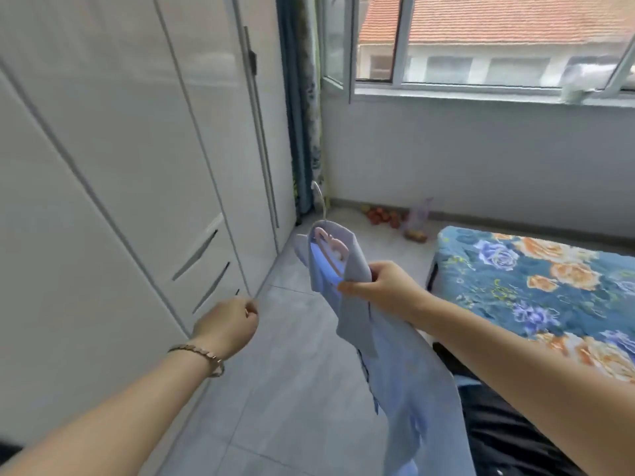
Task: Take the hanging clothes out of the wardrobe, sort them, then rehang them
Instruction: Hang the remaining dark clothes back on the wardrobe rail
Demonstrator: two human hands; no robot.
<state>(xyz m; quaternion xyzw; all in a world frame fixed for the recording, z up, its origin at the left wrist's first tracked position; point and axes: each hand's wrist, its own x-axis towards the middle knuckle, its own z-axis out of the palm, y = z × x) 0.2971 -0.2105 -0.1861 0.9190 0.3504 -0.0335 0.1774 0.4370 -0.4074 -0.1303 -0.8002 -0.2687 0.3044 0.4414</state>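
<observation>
My right hand (pixel 381 286) grips a light blue shirt (pixel 395 372) near its collar, and the cloth hangs down toward the floor. A pink hanger (pixel 331 247) with a white hook sits inside the collar. The white wardrobe (pixel 120 166) fills the left side with its doors closed, so the inside is hidden. My left hand (pixel 230 328), with a bracelet on the wrist, has its fingers curled and holds nothing. It hovers close to the wardrobe's lower drawers.
A bed with a blue floral cover (pixel 536 286) stands at the right, with dark cloth (pixel 508 424) at its near edge. Grey floor tiles (pixel 292 389) run between wardrobe and bed. A curtain (pixel 302 132), an open window (pixel 481 46) and some fruit on the floor (pixel 381 216) lie beyond.
</observation>
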